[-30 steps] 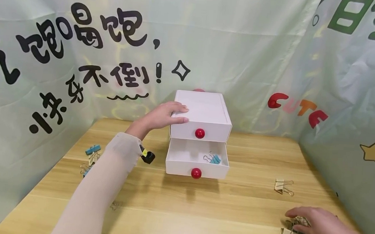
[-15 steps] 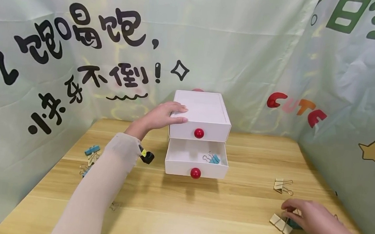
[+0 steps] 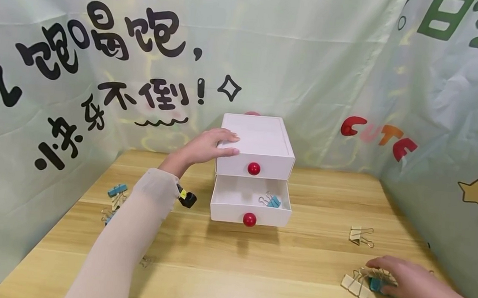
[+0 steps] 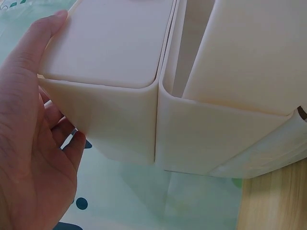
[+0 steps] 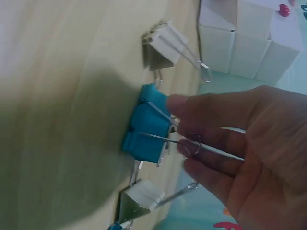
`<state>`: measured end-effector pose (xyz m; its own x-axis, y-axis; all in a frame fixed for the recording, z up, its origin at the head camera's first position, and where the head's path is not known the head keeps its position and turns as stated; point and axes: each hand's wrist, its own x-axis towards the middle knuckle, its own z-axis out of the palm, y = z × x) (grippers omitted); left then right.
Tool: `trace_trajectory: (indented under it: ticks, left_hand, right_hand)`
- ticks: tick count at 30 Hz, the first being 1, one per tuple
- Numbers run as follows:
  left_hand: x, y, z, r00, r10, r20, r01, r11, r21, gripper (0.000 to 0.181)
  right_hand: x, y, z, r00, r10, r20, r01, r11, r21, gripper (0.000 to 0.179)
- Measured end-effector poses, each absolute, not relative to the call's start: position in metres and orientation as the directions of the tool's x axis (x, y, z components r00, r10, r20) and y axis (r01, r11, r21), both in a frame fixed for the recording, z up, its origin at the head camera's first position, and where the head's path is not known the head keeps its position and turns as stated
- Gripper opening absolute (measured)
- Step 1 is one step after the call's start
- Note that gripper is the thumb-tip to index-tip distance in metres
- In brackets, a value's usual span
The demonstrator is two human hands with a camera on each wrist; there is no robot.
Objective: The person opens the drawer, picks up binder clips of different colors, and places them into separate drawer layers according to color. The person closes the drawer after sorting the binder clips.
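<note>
A white two-drawer box (image 3: 257, 134) stands at the middle back with its lower drawer (image 3: 225, 213) pulled out. One blue binder clip (image 3: 274, 202) lies in that drawer. My left hand (image 3: 207, 147) rests on the box's upper left edge, fingers over the top and thumb along the front edge. At the right, my right hand (image 3: 411, 284) is around a blue binder clip (image 5: 146, 122). In the right wrist view the thumb touches the clip's end and the fingers are beside its wire handles, with a gap between. A cream binder clip (image 3: 354, 287) lies beside it.
Another cream clip (image 3: 355, 234) lies farther back on the wooden table (image 3: 279, 283). Several blue and cream clips, including a blue clip (image 3: 118, 189), lie at the left, partly behind my left sleeve (image 3: 127, 234). Printed cloth (image 3: 312, 80) walls the back and sides.
My right hand first moved left with its fingertips at the cream clip, which now lies farther left. It then moved back right to the blue clip. My left hand stays on the box.
</note>
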<state>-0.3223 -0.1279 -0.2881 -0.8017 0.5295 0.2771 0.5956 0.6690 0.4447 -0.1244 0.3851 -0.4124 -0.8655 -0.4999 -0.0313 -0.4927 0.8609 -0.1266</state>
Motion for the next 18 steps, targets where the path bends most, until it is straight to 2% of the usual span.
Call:
trace_trajectory:
  ticks: [8, 13, 18]
  left_hand:
    - [-0.319, -0.128, -0.286, -0.808, 0.525, 0.267, 0.586, 0.672, 0.454, 0.057]
    - [-0.319, -0.128, -0.286, -0.807, 0.524, 0.273, 0.589, 0.676, 0.442, 0.057]
    - [-0.319, -0.127, -0.286, -0.808, 0.520, 0.277, 0.587, 0.672, 0.451, 0.057]
  right_hand:
    - [-0.128, 0.384, -0.426, -0.868, -0.482, -0.117, -0.467, 0.874, -0.137, 0.043]
    - [-0.128, 0.382, -0.426, -0.866, -0.492, -0.084, -0.479, 0.867, -0.137, 0.035]
    - [-0.129, 0.377, -0.424, -0.881, -0.473, 0.001, -0.469, 0.874, -0.125, 0.030]
